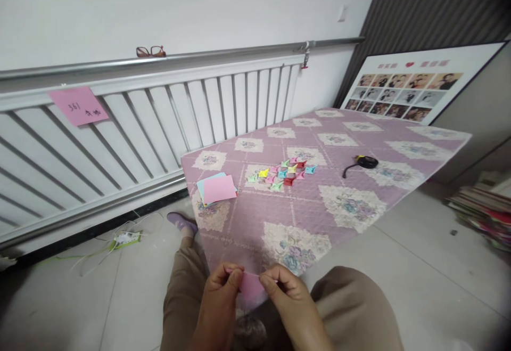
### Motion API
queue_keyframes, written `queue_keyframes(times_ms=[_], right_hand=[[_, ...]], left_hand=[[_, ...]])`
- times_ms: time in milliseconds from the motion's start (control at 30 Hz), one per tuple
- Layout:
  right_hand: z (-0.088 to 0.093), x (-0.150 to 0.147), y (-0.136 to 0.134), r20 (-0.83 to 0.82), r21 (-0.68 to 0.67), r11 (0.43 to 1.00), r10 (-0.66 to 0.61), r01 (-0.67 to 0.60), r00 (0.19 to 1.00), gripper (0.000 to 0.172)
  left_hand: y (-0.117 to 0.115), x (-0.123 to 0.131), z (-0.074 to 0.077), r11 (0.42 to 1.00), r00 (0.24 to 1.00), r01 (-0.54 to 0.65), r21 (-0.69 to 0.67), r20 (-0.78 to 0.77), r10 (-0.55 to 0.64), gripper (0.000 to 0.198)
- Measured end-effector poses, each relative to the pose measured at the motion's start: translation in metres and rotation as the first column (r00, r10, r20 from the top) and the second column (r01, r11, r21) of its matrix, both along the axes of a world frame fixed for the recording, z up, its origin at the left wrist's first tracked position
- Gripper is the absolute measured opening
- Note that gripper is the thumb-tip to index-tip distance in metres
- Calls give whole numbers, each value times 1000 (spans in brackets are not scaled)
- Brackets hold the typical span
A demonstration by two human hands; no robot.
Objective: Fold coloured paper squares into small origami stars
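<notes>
Between my two hands, over the near edge of the table, is a piece of pink paper (250, 285) that looks folded. My left hand (224, 292) pinches its left end between thumb and fingers. Its right end is pinched by my right hand (288, 296). Farther off on the cloth lies a cluster of small folded paper pieces (282, 173) in green, yellow, pink, red and blue. To their left rests a stack of paper squares (219, 188), pink on top with light blue showing beneath.
A pink-purple floral tablecloth (255, 223) covers the table. A black coiled cord (367, 162) lies toward its right. Behind stands a white radiator (223, 103) bearing a pink note (79, 106); eyeglasses (150, 51) sit on the pipe above. A power strip (125, 239) is on the floor.
</notes>
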State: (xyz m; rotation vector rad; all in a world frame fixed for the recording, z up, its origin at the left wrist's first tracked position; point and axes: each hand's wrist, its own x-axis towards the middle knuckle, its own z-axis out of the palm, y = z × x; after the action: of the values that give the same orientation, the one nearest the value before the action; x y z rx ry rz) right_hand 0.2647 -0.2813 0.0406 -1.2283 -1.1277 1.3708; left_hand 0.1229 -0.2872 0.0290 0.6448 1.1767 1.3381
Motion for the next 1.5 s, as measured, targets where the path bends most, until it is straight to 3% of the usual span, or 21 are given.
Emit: queue_keyframes(times_ms=[233, 433, 533, 733, 967, 1167, 1300, 1500], right_hand=[[-3, -1, 0, -99, -110, 993, -62, 51, 993, 35], [-3, -3, 0, -68, -83, 991, -111, 105, 992, 41], [-2, -3, 1, -44, -87, 991, -101, 97, 994, 42], [3, -7, 2, -64, -128, 987, -103, 94, 993, 43], [-1, -5, 6, -65, -132, 986, -113, 104, 991, 44], [0, -4, 7, -83, -138, 983, -130, 118, 988, 41], [1, -9, 2, -124, -150, 987, -70, 51, 990, 41], [1, -13, -2, -109, -133, 989, -75, 61, 991, 45]], left_hand=[[2, 0, 2, 1000, 1000, -19, -17, 4, 19, 28], [1, 3, 11, 1000, 995, -13, -22, 98, 15, 33], [3, 1, 8, 999, 999, 7, -40, 44, -5, 35], [4, -2, -7, 965, 965, 229, -127, -100, -243, 37], [2, 0, -1, 917, 880, 370, -150, -261, -398, 20], [2, 2, -1, 931, 908, 332, -149, -216, -358, 23], [1, 3, 2, 945, 916, 289, -152, -241, -319, 21], [1, 4, 7, 944, 919, 310, -114, -219, -328, 17]])
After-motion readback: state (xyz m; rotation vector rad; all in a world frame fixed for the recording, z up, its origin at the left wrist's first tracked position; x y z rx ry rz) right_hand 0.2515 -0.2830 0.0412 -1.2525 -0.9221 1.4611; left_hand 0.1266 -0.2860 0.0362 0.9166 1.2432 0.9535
